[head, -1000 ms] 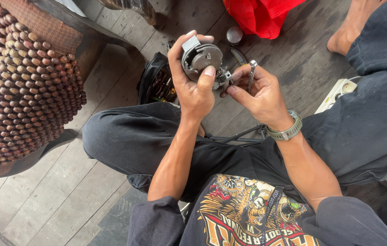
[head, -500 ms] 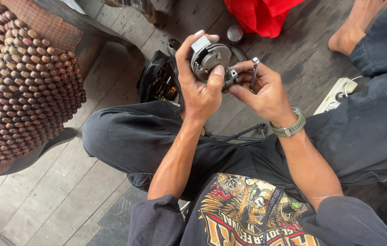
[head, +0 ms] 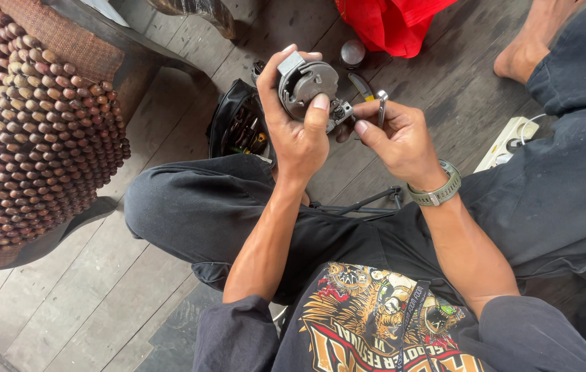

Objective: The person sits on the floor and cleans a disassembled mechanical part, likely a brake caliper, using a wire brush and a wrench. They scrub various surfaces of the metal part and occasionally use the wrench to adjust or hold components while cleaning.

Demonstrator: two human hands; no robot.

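Head view: left hand [head: 298, 131] fingers clasped around round metal part [head: 307, 84], right hand [head: 398, 140] pinching small tool [head: 381, 103].

Both forearms reach forward, left hand [head: 300, 131] with fingers curled closed, right hand [head: 396, 138] pinching beside it.

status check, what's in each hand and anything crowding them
Left hand gripping round metal part. Right hand pinching a small metal tool at the part's edge. Open tool bag on the floor just behind; nothing between the hands.
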